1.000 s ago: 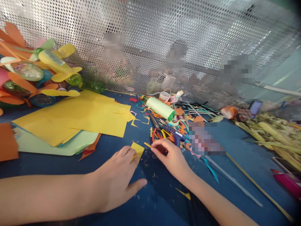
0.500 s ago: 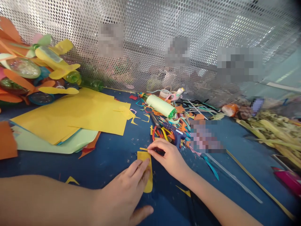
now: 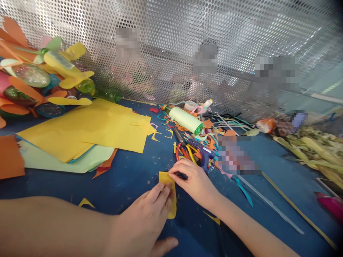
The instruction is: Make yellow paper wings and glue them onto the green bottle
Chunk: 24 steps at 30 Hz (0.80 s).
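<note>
A small yellow paper cut-out (image 3: 171, 203) lies on the blue table (image 3: 128, 178) in front of me. My left hand (image 3: 150, 221) rests flat on it, fingers stretched out and pressing its left side. My right hand (image 3: 191, 180) is curled, its fingertips pinched at the cut-out's top edge. What the fingertips hold besides the paper, if anything, I cannot make out. Scissors with red and yellow handles (image 3: 183, 151) lie just beyond my right hand.
Yellow paper sheets (image 3: 88, 132) over pale green (image 3: 66, 162) and orange ones lie at left, bottle-and-paper crafts (image 3: 40, 82) behind them. A green-wrapped bottle (image 3: 186, 120), a blue glue gun (image 3: 203, 153), coloured scraps, thin sticks (image 3: 294, 210) and dried husks (image 3: 313, 150) lie right. Perforated metal screen (image 3: 187, 43) behind.
My left hand slid the yellow cut-out toward me and to the right. My right hand came down to its top edge; the thin yellow strip it pinched is no longer visible.
</note>
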### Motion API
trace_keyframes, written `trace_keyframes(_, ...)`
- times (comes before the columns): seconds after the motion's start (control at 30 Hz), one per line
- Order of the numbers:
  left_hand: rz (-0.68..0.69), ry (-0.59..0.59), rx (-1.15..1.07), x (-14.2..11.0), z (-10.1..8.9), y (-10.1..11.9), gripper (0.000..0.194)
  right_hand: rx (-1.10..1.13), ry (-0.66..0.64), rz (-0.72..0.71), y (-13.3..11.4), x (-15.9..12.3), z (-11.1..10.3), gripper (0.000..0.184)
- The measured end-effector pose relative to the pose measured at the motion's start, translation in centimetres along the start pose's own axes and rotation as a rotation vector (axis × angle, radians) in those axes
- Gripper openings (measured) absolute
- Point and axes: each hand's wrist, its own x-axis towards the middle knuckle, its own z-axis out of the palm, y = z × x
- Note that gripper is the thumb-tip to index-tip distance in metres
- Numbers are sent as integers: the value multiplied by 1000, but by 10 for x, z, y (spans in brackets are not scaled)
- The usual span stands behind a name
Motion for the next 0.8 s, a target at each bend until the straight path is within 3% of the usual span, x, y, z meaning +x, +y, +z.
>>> trace_keyframes(0.47, 19, 86, -9, -1, 3, -1, 69, 6, -25, 4, 1, 1, 1, 12)
trace_keyframes(0.8, 10, 14, -8, 0, -2, 0, 70, 11, -44, 27, 1, 3, 2, 14)
